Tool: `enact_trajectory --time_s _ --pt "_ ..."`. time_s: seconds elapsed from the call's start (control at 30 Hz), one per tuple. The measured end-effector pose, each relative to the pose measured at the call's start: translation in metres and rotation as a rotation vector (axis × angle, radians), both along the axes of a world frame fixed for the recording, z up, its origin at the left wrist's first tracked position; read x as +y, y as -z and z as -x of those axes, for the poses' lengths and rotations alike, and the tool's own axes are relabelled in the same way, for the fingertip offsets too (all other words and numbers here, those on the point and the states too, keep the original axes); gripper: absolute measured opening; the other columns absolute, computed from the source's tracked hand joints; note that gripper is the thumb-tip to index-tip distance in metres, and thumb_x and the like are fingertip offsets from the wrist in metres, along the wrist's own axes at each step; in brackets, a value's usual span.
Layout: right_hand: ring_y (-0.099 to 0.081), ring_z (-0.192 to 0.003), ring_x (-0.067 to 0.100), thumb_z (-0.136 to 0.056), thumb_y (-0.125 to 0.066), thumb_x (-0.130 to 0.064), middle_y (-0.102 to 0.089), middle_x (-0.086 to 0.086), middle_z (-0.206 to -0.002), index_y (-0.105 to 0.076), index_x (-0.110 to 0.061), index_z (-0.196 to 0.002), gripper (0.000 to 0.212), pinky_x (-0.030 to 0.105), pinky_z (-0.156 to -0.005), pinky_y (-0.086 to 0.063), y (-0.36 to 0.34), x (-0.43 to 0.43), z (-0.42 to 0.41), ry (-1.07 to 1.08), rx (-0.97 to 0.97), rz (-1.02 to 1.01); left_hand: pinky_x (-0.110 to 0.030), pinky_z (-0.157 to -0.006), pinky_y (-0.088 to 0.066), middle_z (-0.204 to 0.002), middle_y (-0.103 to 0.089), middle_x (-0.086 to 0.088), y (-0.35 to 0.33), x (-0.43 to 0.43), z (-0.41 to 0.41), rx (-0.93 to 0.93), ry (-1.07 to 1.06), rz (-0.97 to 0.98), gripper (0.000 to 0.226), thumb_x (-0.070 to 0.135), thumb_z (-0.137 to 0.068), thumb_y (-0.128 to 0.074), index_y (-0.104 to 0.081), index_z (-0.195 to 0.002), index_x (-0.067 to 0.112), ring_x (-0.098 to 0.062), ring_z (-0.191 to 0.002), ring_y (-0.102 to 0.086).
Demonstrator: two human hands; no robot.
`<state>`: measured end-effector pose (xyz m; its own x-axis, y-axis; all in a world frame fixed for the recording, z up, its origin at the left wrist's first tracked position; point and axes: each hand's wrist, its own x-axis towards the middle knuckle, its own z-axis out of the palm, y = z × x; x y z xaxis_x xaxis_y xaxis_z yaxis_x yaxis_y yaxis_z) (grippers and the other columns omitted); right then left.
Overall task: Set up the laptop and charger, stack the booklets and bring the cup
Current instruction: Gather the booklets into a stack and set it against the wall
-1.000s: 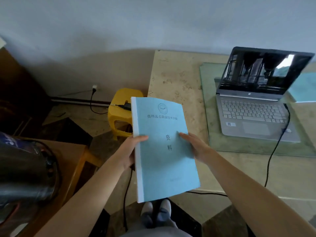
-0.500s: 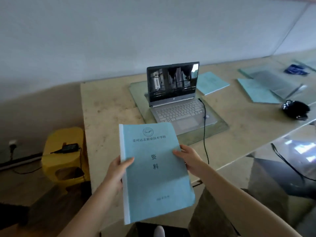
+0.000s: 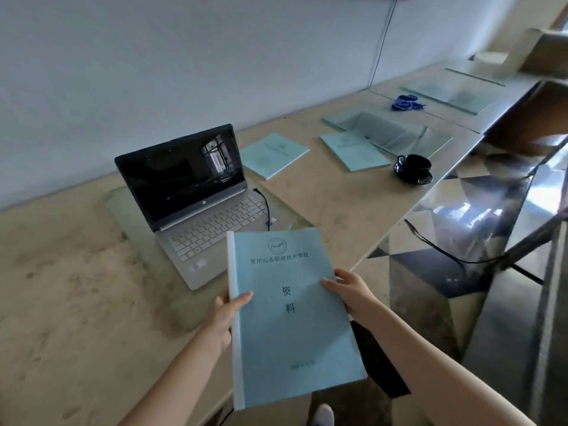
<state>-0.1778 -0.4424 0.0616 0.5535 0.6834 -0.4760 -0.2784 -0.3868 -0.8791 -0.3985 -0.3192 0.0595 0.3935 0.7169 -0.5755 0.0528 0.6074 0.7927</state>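
We have a blue booklet (image 3: pixel 292 315) held up in front of us, the left hand (image 3: pixel 222 315) closed on its spine edge with the thumb over the cover, the right hand (image 3: pixel 350 292) clasping the opposite edge. It hangs above the near edge of the surface (image 3: pixel 61 287), just in front of the open laptop (image 3: pixel 196 198), which already has a black cable (image 3: pixel 265 202) running to its right side (so that part looks done to us). We judge the stacking step is in hand. Two more booklets lie flat further along: one (image 3: pixel 273 155) just right of the screen, another (image 3: pixel 353 150) beyond it, near the black cup (image 3: pixel 413 167) on its saucer. Next we would need to carry ours over and lower it squarely onto one of them, edges matched; the cup remains to be fetched.
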Motion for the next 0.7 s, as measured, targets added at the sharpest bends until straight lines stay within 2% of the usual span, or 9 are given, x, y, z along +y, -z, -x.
enact_trajectory --time_s 0.1,0.27,0.43,0.5,0.6,0.63,0.7 --pt "-0.068 -0.09 0.034 -0.088 -0.065 -0.007 -0.071 0.015 -0.101 -0.063 -0.006 -0.105 0.017 0.054 -0.089 -0.053 0.0 -0.006 -0.058 0.02 -0.006 0.011 -0.042 -0.071 -0.054 -0.088 -0.068 -0.016 0.003 0.0 -0.06 0.003 0.024 0.014 0.018 0.001 -0.08 -0.068 -0.061 -0.096 0.005 -0.031 -0.078 -0.065" --pt "-0.069 -0.089 0.033 -0.088 -0.065 -0.008 -0.072 0.011 -0.097 -0.064 -0.011 -0.097 0.01 0.054 -0.087 -0.054 -0.001 -0.007 -0.144 0.011 -0.031 0.029 -0.047 -0.078 -0.053 -0.094 -0.066 -0.017 0.007 -0.001 -0.146 0.022 0.01 0.032 0.024 0.004 -0.079 -0.071 -0.058 -0.098 0.007 -0.033 -0.085 -0.065" --pt "-0.069 -0.096 0.036 -0.088 -0.065 -0.009 -0.072 0.016 -0.104 -0.064 -0.009 -0.1 0.013 0.055 -0.088 -0.053 -0.003 0.002 -0.2 -0.019 -0.018 0.025 -0.033 -0.054 -0.054 -0.076 -0.07 -0.009 0.012 0.006 -0.2 0.057 -0.025 0.012 0.016 0.004 -0.078 -0.072 -0.06 -0.087 0.009 -0.023 -0.064 -0.068" --pt "-0.069 -0.093 0.035 -0.088 -0.065 -0.009 -0.072 0.016 -0.105 -0.064 -0.006 -0.106 0.018 0.055 -0.088 -0.054 -0.002 0.008 -0.217 -0.029 -0.012 0.032 -0.03 -0.05 -0.053 -0.074 -0.069 -0.008 0.011 0.009 -0.216 0.068 -0.035 0.008 0.015 0.004 -0.078 -0.071 -0.059 -0.082 0.012 -0.02 -0.059 -0.067" --pt "-0.067 -0.091 0.034 -0.088 -0.065 -0.008 -0.071 0.015 -0.102 -0.063 -0.007 -0.103 0.015 0.056 -0.089 -0.052 0.002 0.021 -0.239 -0.049 -0.007 0.036 -0.028 -0.046 -0.052 -0.074 -0.065 -0.007 0.012 0.016 -0.236 0.097 -0.054 0.003 0.016 0.004 -0.08 -0.07 -0.055 -0.08 0.01 -0.016 -0.052 -0.066" --pt "-0.067 -0.091 0.034 -0.088 -0.065 -0.008 -0.071 0.015 -0.1 -0.063 -0.008 -0.101 0.014 0.056 -0.089 -0.052 0.003 0.027 -0.246 -0.059 -0.007 0.039 -0.029 -0.049 -0.053 -0.075 -0.064 -0.009 0.013 0.019 -0.243 0.116 -0.066 0.007 0.017 0.005 -0.079 -0.071 -0.055 -0.083 0.007 -0.018 -0.056 -0.066" --pt "-0.068 -0.088 0.033 -0.088 -0.065 -0.008 -0.071 0.012 -0.097 -0.063 -0.01 -0.1 0.013 0.056 -0.088 -0.053 0.004 0.04 -0.258 -0.079 -0.011 0.048 -0.039 -0.068 -0.054 -0.086 -0.064 -0.016 0.015 0.028 -0.256 0.122 -0.082 0.026 0.025 0.006 -0.079 -0.071 -0.054 -0.097 0.004 -0.028 -0.073 -0.064"
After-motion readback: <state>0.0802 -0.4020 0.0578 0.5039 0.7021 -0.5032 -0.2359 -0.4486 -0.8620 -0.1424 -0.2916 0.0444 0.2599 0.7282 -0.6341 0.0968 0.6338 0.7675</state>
